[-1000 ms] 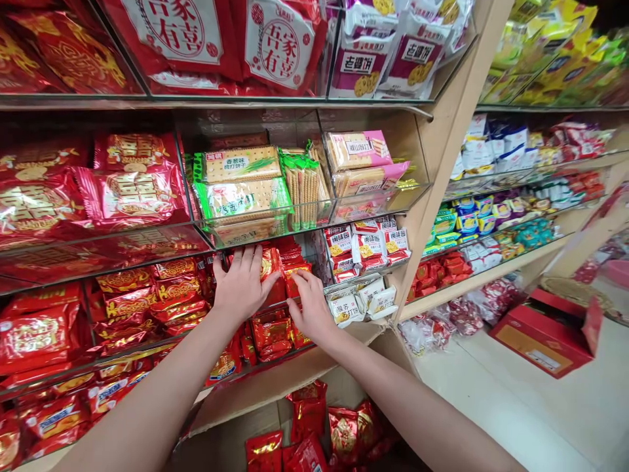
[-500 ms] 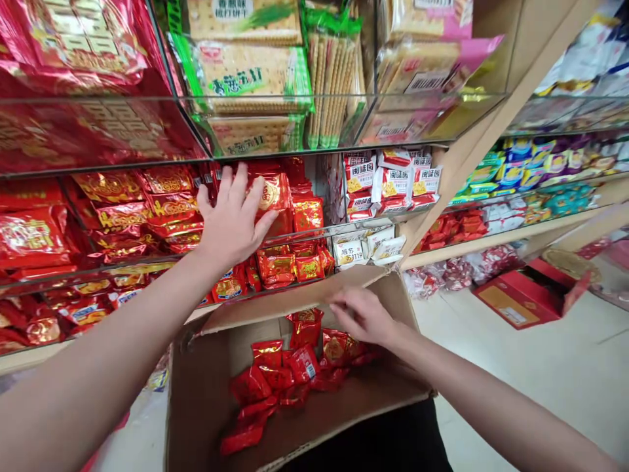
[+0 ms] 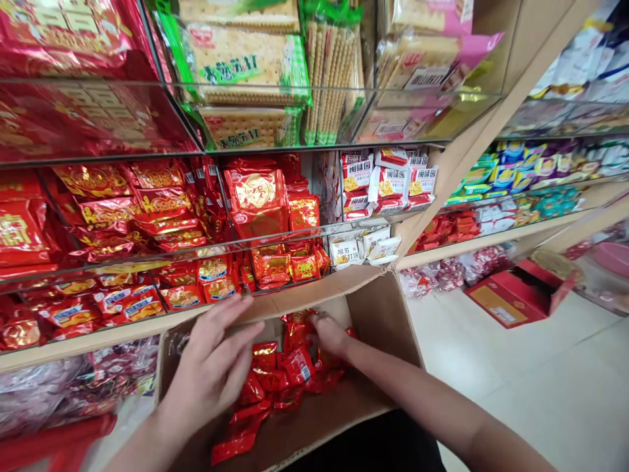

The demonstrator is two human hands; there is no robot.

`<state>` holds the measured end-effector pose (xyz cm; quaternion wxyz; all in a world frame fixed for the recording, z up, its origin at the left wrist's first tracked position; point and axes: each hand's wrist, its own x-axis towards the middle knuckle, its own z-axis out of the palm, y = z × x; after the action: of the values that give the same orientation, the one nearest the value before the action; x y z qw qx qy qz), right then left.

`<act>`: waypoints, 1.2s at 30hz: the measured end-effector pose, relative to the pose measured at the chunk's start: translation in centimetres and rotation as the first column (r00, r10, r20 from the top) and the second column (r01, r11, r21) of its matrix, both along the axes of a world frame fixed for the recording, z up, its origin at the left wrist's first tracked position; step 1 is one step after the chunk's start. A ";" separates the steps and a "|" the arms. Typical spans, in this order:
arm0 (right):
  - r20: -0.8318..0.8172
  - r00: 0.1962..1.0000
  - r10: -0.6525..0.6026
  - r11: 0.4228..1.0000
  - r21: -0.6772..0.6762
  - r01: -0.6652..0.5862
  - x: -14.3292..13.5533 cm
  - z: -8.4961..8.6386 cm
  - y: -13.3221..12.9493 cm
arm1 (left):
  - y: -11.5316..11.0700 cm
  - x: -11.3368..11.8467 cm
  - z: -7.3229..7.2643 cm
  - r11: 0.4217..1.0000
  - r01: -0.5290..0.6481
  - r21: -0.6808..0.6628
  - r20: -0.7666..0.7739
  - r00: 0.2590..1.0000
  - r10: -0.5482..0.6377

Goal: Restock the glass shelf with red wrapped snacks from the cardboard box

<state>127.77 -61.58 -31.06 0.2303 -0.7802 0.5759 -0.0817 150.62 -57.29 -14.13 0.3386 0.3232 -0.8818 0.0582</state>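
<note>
A cardboard box stands open in front of me, with shiny red snack packets piled loosely inside. My right hand reaches into it, fingers curled against a red packet near the far wall; the fingertips are partly hidden and blurred. Over the left side of the box is my left hand, fingers stretched out and slightly apart, holding nothing. On the shelf just beyond, a red packet with a gold emblem stands upright in front of other red packets.
Clear-fronted shelf compartments hold green-wrapped crackers, pink-ended cracker packs, white-and-red packets and small white packets. A red carton lies on the floor at right. Plastic-wrapped goods lie below the shelf at left.
My left hand has come down from the emblem packet on the shelf to above the box, leaving the packet standing. My right hand has gone lower and left, in among the red packets.
</note>
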 end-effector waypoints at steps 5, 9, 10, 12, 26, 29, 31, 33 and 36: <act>-0.017 0.999 -0.043 0.998 -0.037 0.042 1.1 -0.4 0.1 | 1.5 -0.3 -1.7 0.987 0.113 0.113 -0.002 0.994 -0.114; 0.051 0.998 0.024 0.997 -0.071 -0.020 0.2 -0.2 0.2 | 1.4 -0.7 -2.7 0.971 0.153 0.183 -0.013 0.988 -0.153; 0.070 0.996 0.048 0.996 -0.083 -0.042 0.0 0.2 0.5 | 1.3 -0.7 -2.9 0.972 0.148 0.182 -0.007 0.989 -0.150; 0.102 0.991 0.090 0.990 -0.115 -0.078 -0.6 1.9 1.5 | 1.2 -0.9 -3.1 0.979 0.118 0.168 0.003 0.993 -0.120; 0.913 0.393 -0.113 0.993 0.113 0.024 -1.0 15.0 7.4 | -1.1 -6.0 2.1 0.826 -0.081 0.558 -0.245 0.935 0.258; 0.902 0.416 -0.118 0.993 0.119 0.023 -0.8 15.1 7.3 | -1.4 -6.2 2.3 0.860 -0.084 0.504 -0.254 0.937 0.240; 0.886 0.454 -0.098 0.993 0.114 -0.009 -0.6 15.8 7.2 | -1.2 -6.4 2.7 0.893 -0.050 0.447 -0.257 0.949 0.182; 0.854 0.518 -0.047 0.995 0.083 -0.046 -0.7 17.0 6.7 | -1.1 -6.4 3.4 0.927 0.005 0.374 -0.266 0.959 0.102; 0.761 0.647 0.046 0.991 -0.115 0.065 -1.6 19.3 4.8 | -1.6 -4.9 4.8 0.966 -0.045 0.255 -0.313 0.941 0.127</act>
<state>126.14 -56.78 -11.75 0.3983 -0.6841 0.4231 -0.4409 145.69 -58.92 -9.38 0.4345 0.4060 -0.7989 -0.0905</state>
